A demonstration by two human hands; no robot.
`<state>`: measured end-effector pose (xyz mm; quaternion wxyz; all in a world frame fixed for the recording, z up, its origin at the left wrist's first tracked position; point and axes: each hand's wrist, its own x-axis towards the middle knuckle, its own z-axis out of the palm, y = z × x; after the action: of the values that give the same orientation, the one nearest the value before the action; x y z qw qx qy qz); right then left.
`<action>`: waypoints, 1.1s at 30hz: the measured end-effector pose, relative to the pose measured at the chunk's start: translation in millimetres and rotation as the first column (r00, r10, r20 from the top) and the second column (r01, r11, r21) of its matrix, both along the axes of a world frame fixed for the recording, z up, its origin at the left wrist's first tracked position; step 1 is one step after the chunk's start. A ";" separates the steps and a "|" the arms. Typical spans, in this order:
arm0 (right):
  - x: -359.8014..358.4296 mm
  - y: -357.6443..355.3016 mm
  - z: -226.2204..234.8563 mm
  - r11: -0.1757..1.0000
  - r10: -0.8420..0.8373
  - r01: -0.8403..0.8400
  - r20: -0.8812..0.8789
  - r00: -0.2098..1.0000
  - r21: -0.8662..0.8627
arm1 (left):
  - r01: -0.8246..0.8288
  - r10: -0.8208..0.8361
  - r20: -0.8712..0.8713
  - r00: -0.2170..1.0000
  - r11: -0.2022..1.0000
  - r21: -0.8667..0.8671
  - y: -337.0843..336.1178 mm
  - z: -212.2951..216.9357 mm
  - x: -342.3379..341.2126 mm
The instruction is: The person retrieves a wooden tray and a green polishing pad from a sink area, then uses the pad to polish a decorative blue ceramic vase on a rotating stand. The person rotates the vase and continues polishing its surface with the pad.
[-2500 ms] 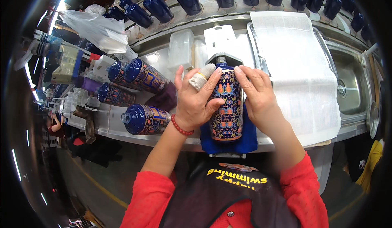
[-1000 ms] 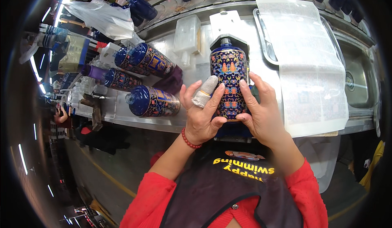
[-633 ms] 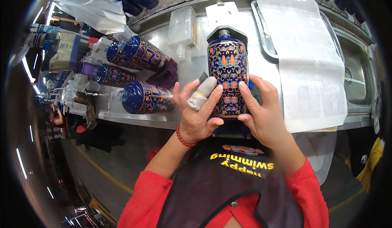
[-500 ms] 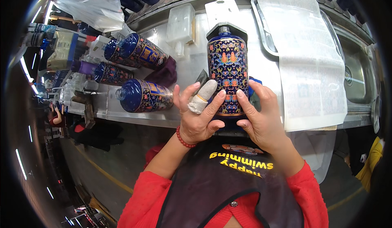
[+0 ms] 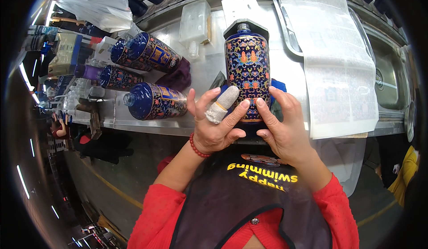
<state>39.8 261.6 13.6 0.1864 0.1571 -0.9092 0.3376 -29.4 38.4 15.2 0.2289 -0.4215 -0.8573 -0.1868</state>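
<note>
A dark blue bottle (image 5: 248, 66) with a colourful floral pattern lies in front of me, neck away from me, its far end in a dark angular holder (image 5: 259, 27). My left hand (image 5: 214, 126) is at its lower left side, index fingertip pressing the patterned surface; a grey cloth finger cot (image 5: 227, 99) covers the middle finger. At the lower right, my right hand (image 5: 287, 126) presses its index fingertip near the left one, while its other fingers curl along the side. Both thumbs point inward near the bottle's base. Blue cloth (image 5: 278, 86) shows beside the bottle.
Several patterned blue bottles (image 5: 156, 101) lie at the left beside a purple cloth (image 5: 177, 76). Beyond stands a clear plastic bottle-shaped block (image 5: 195, 23). Printed translucent sheets (image 5: 336, 70) cover a metal tray (image 5: 285, 21) on the right, next to a sink (image 5: 388, 84).
The view has shifted slightly. Both hands stay on the bottle's lower part, with their fingertips almost unmoved.
</note>
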 end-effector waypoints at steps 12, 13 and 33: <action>4.2 -1.0 -4.3 1.000 0.013 -0.013 0.007 1.000 -0.012 | 0.072 -0.073 -0.038 0.997 0.997 -0.016 -7.3 -3.6 -2.1; 4.7 -0.8 -5.4 0.999 0.012 -0.012 -0.001 1.000 -0.030 | 0.084 -0.085 -0.048 0.995 0.996 -0.016 -8.0 -4.1 -2.1; -46.1 11.2 8.2 0.999 -0.023 0.022 -0.024 0.999 -0.048 | 0.019 -0.033 0.159 0.987 0.996 0.088 16.3 11.4 -43.5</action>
<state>-6.3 272.9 21.9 0.2048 0.1466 -0.9002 0.3552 -73.0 54.7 26.6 0.1749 -0.4062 -0.8585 -0.2597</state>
